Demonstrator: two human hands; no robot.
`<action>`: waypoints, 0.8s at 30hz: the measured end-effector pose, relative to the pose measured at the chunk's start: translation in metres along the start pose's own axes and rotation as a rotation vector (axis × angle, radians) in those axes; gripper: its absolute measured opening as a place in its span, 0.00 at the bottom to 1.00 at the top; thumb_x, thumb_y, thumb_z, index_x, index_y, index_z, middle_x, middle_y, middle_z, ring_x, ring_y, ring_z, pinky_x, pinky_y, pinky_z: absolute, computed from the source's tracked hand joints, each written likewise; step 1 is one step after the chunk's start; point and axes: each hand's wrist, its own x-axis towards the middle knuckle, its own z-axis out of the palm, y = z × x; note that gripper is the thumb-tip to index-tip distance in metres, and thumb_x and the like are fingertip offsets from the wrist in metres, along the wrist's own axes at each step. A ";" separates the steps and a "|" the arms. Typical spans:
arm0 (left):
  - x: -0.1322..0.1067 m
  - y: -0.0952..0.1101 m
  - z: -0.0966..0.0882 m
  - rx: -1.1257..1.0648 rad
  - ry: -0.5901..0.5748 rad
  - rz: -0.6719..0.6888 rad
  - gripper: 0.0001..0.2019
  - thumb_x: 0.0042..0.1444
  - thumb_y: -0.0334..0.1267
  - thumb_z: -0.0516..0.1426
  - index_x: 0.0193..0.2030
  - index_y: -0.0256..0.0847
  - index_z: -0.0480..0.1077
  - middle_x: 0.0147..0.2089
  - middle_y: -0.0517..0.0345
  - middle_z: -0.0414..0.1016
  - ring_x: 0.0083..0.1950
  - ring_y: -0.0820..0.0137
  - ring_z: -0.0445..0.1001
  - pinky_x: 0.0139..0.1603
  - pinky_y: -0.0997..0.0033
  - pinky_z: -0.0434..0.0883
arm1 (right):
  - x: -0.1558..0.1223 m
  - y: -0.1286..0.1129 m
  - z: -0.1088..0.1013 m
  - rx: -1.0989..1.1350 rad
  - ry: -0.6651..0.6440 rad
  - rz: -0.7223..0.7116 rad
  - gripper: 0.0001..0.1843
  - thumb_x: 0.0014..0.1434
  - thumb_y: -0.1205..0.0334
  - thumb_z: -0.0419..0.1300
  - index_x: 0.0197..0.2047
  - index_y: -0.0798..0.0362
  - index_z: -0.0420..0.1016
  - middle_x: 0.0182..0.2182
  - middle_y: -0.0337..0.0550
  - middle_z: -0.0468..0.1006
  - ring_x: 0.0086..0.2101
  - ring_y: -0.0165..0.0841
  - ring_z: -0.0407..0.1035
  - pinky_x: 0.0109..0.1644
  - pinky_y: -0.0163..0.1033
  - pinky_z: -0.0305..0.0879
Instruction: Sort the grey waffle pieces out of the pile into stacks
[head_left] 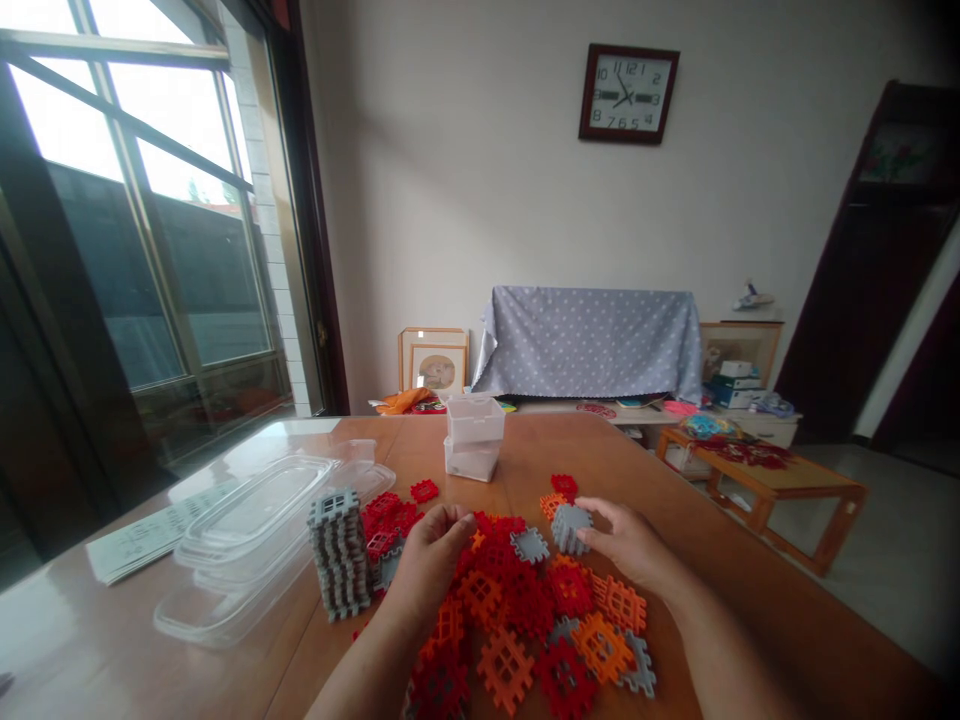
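A heap of red, orange and grey waffle-shaped plastic tiles (525, 610) lies on the wooden table (750, 600) in front of me. My right hand (626, 540) pinches a small bunch of grey tiles (570, 527) at the heap's far right side. My left hand (435, 555) rests curled on the heap's left part, its fingertips on red tiles; what it grips, if anything, is hidden. A tall stack of grey tiles (339, 552) stands upright just left of my left hand.
Clear plastic trays and lids (255, 540) lie at the left, with a printed sheet (142, 535) beside them. Two small clear boxes (474, 437) are stacked at the table's far middle. A low wooden table (780, 480) stands to the right.
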 end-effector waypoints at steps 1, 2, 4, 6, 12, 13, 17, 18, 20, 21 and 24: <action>0.000 0.000 0.000 -0.003 -0.001 0.001 0.18 0.48 0.52 0.68 0.32 0.39 0.71 0.27 0.62 0.70 0.28 0.75 0.65 0.31 0.75 0.61 | 0.000 -0.001 -0.001 -0.008 0.016 -0.010 0.26 0.52 0.52 0.66 0.54 0.48 0.80 0.50 0.48 0.83 0.52 0.46 0.75 0.57 0.51 0.69; 0.000 0.000 0.000 -0.005 0.000 0.003 0.19 0.48 0.52 0.68 0.32 0.39 0.71 0.27 0.62 0.70 0.28 0.75 0.65 0.31 0.75 0.61 | 0.000 -0.003 -0.001 -0.022 0.036 -0.030 0.26 0.53 0.52 0.65 0.55 0.48 0.80 0.52 0.48 0.82 0.54 0.46 0.74 0.59 0.51 0.68; 0.000 0.000 0.000 -0.004 0.004 0.007 0.19 0.47 0.52 0.68 0.32 0.39 0.71 0.28 0.62 0.71 0.29 0.74 0.65 0.31 0.75 0.61 | 0.000 -0.008 -0.001 -0.061 0.082 -0.086 0.25 0.55 0.52 0.63 0.55 0.48 0.79 0.54 0.47 0.81 0.56 0.45 0.72 0.61 0.50 0.66; 0.000 0.001 0.000 0.006 0.008 0.015 0.18 0.48 0.51 0.68 0.33 0.39 0.71 0.28 0.62 0.71 0.29 0.74 0.65 0.32 0.75 0.61 | -0.001 -0.015 0.002 -0.079 0.097 -0.128 0.21 0.58 0.53 0.60 0.53 0.47 0.79 0.52 0.46 0.81 0.52 0.42 0.74 0.59 0.47 0.68; 0.001 -0.001 0.000 0.044 0.009 0.062 0.17 0.51 0.50 0.66 0.32 0.38 0.71 0.26 0.64 0.67 0.28 0.75 0.62 0.31 0.75 0.59 | -0.022 -0.049 0.032 -0.138 -0.116 -0.245 0.18 0.58 0.64 0.57 0.50 0.47 0.80 0.47 0.44 0.82 0.42 0.38 0.77 0.49 0.41 0.71; 0.001 -0.001 0.000 0.043 0.007 0.066 0.17 0.51 0.50 0.66 0.32 0.38 0.71 0.26 0.64 0.67 0.27 0.75 0.61 0.30 0.75 0.59 | -0.026 -0.054 0.037 -0.172 -0.153 -0.265 0.20 0.56 0.67 0.57 0.50 0.46 0.80 0.48 0.44 0.82 0.44 0.38 0.77 0.52 0.42 0.70; 0.000 -0.002 0.001 0.052 -0.008 0.065 0.17 0.52 0.50 0.66 0.33 0.38 0.71 0.26 0.64 0.66 0.27 0.75 0.61 0.30 0.75 0.58 | -0.036 -0.068 0.050 -0.266 -0.252 -0.290 0.27 0.52 0.74 0.56 0.52 0.42 0.80 0.49 0.42 0.83 0.50 0.39 0.75 0.56 0.40 0.67; -0.001 -0.002 0.001 0.057 -0.008 0.064 0.16 0.52 0.50 0.65 0.33 0.38 0.71 0.26 0.64 0.66 0.27 0.75 0.61 0.30 0.75 0.58 | -0.037 -0.070 0.052 -0.281 -0.269 -0.296 0.27 0.52 0.75 0.56 0.51 0.42 0.80 0.48 0.41 0.83 0.50 0.39 0.76 0.56 0.39 0.67; -0.001 -0.002 0.001 0.064 -0.007 0.062 0.16 0.53 0.50 0.65 0.33 0.38 0.71 0.26 0.64 0.66 0.27 0.75 0.61 0.30 0.75 0.58 | -0.037 -0.071 0.054 -0.303 -0.289 -0.305 0.24 0.54 0.74 0.56 0.48 0.42 0.81 0.46 0.40 0.84 0.48 0.38 0.76 0.54 0.38 0.67; -0.001 -0.003 0.001 0.063 -0.005 0.063 0.16 0.52 0.50 0.66 0.33 0.38 0.71 0.26 0.64 0.66 0.27 0.75 0.60 0.30 0.75 0.58 | -0.037 -0.070 0.055 -0.308 -0.291 -0.305 0.21 0.55 0.73 0.56 0.46 0.43 0.82 0.45 0.40 0.84 0.47 0.38 0.77 0.53 0.38 0.67; -0.001 -0.003 0.002 0.057 0.001 0.074 0.17 0.51 0.51 0.66 0.32 0.38 0.71 0.26 0.64 0.66 0.27 0.75 0.60 0.30 0.75 0.57 | -0.033 -0.066 0.060 -0.284 -0.276 -0.306 0.15 0.58 0.69 0.57 0.42 0.44 0.82 0.42 0.41 0.85 0.44 0.38 0.78 0.51 0.38 0.68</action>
